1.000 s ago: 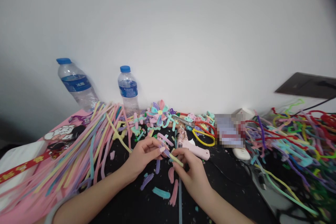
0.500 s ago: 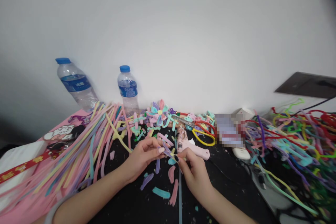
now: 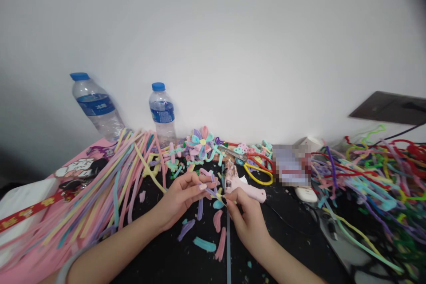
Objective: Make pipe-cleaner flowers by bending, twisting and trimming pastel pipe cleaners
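My left hand point(image 3: 184, 195) pinches a small purple fuzzy stem piece point(image 3: 210, 191) between thumb and fingers. Across from it, my right hand point(image 3: 244, 213) has thumb and forefinger closed on a thin yellowish end at the right of that same piece. The two hands nearly meet above the black table. Just behind my right hand lies a pale pink glue gun point(image 3: 248, 188). Loose cut pieces lie below the hands: a teal one point(image 3: 204, 244), two pink ones point(image 3: 217, 221) and a purple one point(image 3: 186, 230).
Long pastel stems point(image 3: 96, 195) spread at the left, with two bottles point(image 3: 162, 113) behind. A multicoloured flower point(image 3: 202, 142), scissors point(image 3: 258, 173) and a white case point(image 3: 306, 194) stand or lie at the back. Tangled stems point(image 3: 382, 177) fill the right.
The fingers of my left hand have shifted slightly on the purple piece, and its pieces have turned a little. My right hand has hardly moved.
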`<action>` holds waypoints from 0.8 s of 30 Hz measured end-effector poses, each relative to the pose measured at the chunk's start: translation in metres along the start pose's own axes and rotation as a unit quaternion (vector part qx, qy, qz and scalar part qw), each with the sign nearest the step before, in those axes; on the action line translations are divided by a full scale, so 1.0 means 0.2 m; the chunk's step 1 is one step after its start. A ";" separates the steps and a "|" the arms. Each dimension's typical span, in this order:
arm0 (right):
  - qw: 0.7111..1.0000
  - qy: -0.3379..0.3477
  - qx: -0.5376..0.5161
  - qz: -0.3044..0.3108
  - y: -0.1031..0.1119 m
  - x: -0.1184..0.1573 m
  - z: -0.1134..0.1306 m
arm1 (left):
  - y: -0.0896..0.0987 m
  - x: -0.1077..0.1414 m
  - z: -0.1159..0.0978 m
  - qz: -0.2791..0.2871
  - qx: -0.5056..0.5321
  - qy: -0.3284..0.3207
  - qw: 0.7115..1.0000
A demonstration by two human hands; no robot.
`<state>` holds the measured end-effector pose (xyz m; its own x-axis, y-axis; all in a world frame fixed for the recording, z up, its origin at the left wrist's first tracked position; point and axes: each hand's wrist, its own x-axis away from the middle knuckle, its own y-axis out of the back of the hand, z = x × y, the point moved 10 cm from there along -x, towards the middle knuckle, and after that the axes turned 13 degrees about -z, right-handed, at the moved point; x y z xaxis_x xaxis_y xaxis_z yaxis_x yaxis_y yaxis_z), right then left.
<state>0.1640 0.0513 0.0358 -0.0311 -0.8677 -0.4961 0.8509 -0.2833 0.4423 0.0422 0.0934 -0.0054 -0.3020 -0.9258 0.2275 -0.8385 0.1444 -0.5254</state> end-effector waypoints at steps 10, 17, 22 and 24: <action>0.999 0.012 0.025 -0.022 0.04 -0.03 0.00 | 0.04 -0.03 -0.12 -0.010 -0.227 -0.195 0.954; 0.998 0.060 0.004 0.006 0.01 -0.03 0.05 | -0.14 0.11 -0.22 0.066 -0.497 -0.427 0.753; 0.997 0.069 0.004 0.040 -0.02 -0.01 0.07 | -0.21 0.14 -0.12 0.155 -0.523 -0.403 0.735; 0.997 0.064 0.003 0.041 -0.02 -0.01 0.07 | -0.21 0.13 -0.11 0.150 -0.524 -0.392 0.742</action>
<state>0.1529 0.0485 0.0441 0.1062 -0.8294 -0.5485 0.8444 -0.2161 0.4902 0.0591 0.0712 0.0409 -0.5336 -0.6567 -0.5329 -0.8035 0.1968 0.5618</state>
